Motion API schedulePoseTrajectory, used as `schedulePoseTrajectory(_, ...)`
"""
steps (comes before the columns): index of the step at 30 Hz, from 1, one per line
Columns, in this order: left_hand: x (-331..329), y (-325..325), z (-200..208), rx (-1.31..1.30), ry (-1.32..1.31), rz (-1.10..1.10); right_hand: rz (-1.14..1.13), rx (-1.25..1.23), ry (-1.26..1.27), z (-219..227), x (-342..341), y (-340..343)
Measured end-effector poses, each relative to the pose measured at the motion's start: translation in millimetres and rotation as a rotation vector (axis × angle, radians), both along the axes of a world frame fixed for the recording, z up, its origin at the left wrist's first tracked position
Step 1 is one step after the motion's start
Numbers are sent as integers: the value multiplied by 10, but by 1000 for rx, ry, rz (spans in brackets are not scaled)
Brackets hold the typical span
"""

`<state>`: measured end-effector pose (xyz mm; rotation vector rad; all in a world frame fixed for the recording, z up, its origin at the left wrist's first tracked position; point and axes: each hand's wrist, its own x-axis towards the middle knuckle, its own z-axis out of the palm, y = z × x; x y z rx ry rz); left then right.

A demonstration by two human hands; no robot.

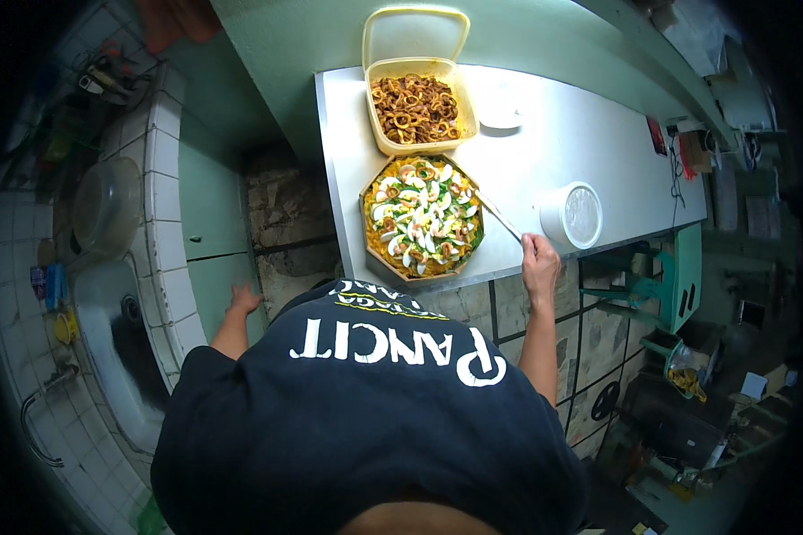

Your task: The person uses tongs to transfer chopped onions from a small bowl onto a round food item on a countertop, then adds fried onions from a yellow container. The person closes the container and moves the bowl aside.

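**Right hand on a thin utensil beside a topped tray**

My right hand (539,266) grips the near end of a long, thin utensil (501,217) over the front edge of the white worktop (544,152). The utensil's far end reaches the right side of an octagonal tray (379,261); I cannot tell whether they touch. My left hand (244,300) is low at my side, fingers spread and holding nothing I can see, well apart from the food.

The tray sits at the worktop's left end, filled with yellowish food under egg slices (419,234), green bits and a few brown rings. Just behind it is a yellowish container (462,138) of brown, ring-shaped pieces (410,111), its lid (415,36) raised at the back. A white tub (583,216) stands near my right hand.
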<state>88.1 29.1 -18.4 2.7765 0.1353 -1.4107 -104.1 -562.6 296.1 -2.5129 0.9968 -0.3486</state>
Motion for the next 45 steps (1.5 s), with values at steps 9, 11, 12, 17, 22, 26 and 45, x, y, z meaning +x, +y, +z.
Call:
schedulePoseTrajectory(9,-32,-88,14,-468,61,381,-21,-74,102,-152,-223,177)
schedulePoseTrajectory(11,32,-243,123,-509,37,457,-36,-72,99,-94,-210,153)
schedulePoseTrajectory(12,50,-305,174,-506,28,488,-39,-66,125,-67,-190,139)
schedulePoseTrajectory(17,18,-356,257,-509,67,563,35,-80,30,7,-43,111)
schedulePoseTrajectory(22,-172,-108,68,-492,142,610,9,-102,170,44,7,53)
schedulePoseTrajectory(26,-300,72,-32,-454,150,569,9,-94,194,50,-11,36)
schedulePoseTrajectory(45,-84,-389,422,-567,34,674,225,-539,52,-281,2005,-531)
